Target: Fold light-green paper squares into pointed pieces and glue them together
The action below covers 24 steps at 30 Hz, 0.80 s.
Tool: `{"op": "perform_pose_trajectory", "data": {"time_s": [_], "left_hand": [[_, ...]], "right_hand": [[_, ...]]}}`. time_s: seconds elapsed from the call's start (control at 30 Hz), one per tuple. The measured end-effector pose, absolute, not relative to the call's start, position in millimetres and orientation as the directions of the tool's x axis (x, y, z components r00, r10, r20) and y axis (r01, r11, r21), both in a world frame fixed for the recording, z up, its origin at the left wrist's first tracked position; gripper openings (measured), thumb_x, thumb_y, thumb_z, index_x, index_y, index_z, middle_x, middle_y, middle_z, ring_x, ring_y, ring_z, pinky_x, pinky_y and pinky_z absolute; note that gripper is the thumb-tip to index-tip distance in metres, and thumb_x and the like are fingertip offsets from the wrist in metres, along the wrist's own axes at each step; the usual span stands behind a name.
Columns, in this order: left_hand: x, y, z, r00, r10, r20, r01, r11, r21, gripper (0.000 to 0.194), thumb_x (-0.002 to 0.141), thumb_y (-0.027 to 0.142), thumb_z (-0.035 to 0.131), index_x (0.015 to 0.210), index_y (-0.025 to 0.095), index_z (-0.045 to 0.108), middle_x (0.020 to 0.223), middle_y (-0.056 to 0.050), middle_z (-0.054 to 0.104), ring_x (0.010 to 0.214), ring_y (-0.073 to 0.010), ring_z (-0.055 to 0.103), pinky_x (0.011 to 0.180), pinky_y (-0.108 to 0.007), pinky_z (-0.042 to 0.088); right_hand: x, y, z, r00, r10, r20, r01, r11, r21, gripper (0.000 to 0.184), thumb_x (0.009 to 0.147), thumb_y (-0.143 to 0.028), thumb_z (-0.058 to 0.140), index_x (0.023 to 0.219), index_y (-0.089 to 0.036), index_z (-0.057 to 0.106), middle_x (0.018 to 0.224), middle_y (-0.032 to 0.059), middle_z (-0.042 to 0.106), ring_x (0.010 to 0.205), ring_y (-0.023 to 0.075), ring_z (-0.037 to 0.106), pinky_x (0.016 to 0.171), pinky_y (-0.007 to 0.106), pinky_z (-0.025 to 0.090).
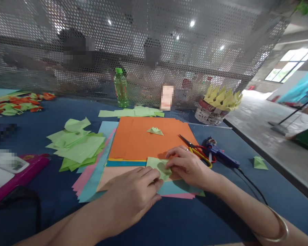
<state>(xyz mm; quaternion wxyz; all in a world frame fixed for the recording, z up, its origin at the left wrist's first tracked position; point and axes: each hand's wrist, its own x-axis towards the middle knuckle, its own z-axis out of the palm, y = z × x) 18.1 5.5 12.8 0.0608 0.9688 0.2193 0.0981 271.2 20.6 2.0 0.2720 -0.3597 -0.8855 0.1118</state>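
Note:
A small light-green sheet of paper (156, 164) lies over the front part of a stack of coloured paper (133, 140), orange on top. My left hand (140, 188) has its fingers closed at the sheet's lower edge; the thumb is tucked below. Against its right side, the bent fingers of my right hand (186, 167) pinch the same sheet. A folded green paper piece (155, 131) sits farther up on the orange paper. Right beyond my right hand lie scissors (192, 147) with red and yellow handles, next to a blue glue gun (222, 155).
Loose green squares (79, 147) are piled at left, near a magenta device (28, 174). Green strips (136, 112) and a green bottle (120, 89) are at the back. A pot with yellow folded paper (212, 111) stands back right. Another folded piece (259, 163) lies far right.

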Motion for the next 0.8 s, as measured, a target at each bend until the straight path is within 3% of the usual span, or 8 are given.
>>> {"op": "perform_pose_trajectory", "data": {"time_s": [0.17,0.33,0.47,0.63,0.8], "left_hand": [[16,6,9,0.868,0.449,0.213,0.427,-0.893,0.144,0.023,0.104,0.026,0.042,0.114,0.017,0.061,0.109,-0.010,0.062,0.101,-0.0284,0.060,0.083,-0.045,0.051],[16,5,7,0.854,0.471,0.221,0.453,-0.882,0.127,0.025,0.104,0.027,0.041,0.113,0.017,0.062,0.112,-0.010,0.064,0.104,-0.0303,0.060,0.084,-0.048,0.052],[16,4,7,0.858,0.450,0.248,0.437,-0.893,0.107,0.025,0.104,0.026,0.041,0.113,0.015,0.062,0.111,-0.011,0.065,0.103,-0.0304,0.062,0.082,-0.047,0.054],[17,2,8,0.858,0.436,0.273,0.425,-0.900,0.101,0.024,0.104,0.024,0.043,0.114,0.014,0.062,0.109,-0.011,0.065,0.102,-0.0292,0.062,0.084,-0.045,0.054],[20,0,11,0.871,0.416,0.260,0.400,-0.909,0.113,0.025,0.104,0.023,0.042,0.119,0.017,0.061,0.112,-0.010,0.065,0.105,-0.0292,0.062,0.086,-0.046,0.054]], "right_hand": [[265,-4,21,-0.633,0.704,0.322,0.598,0.709,-0.375,0.023,0.077,0.001,0.057,0.086,-0.019,0.064,0.116,0.0073,0.059,0.107,0.0226,0.055,0.093,0.038,0.044],[261,-13,24,-0.687,0.690,0.227,0.600,0.716,-0.357,0.029,0.071,0.000,0.060,0.093,-0.020,0.062,0.095,0.0024,0.065,0.091,0.0204,0.056,0.083,0.036,0.043],[270,-3,19,-0.633,0.747,0.202,0.624,0.648,-0.438,0.028,0.076,-0.002,0.062,0.098,-0.019,0.062,0.093,0.0033,0.065,0.090,0.0194,0.057,0.080,0.032,0.044],[274,5,12,-0.606,0.764,0.220,0.621,0.628,-0.468,0.016,0.088,-0.005,0.058,0.090,-0.019,0.064,0.086,0.0031,0.063,0.086,0.0181,0.057,0.076,0.029,0.045],[267,6,8,-0.563,0.782,0.268,0.618,0.613,-0.492,0.019,0.086,-0.002,0.062,0.088,-0.020,0.064,0.084,0.0008,0.064,0.084,0.0161,0.059,0.078,0.028,0.045]]}}
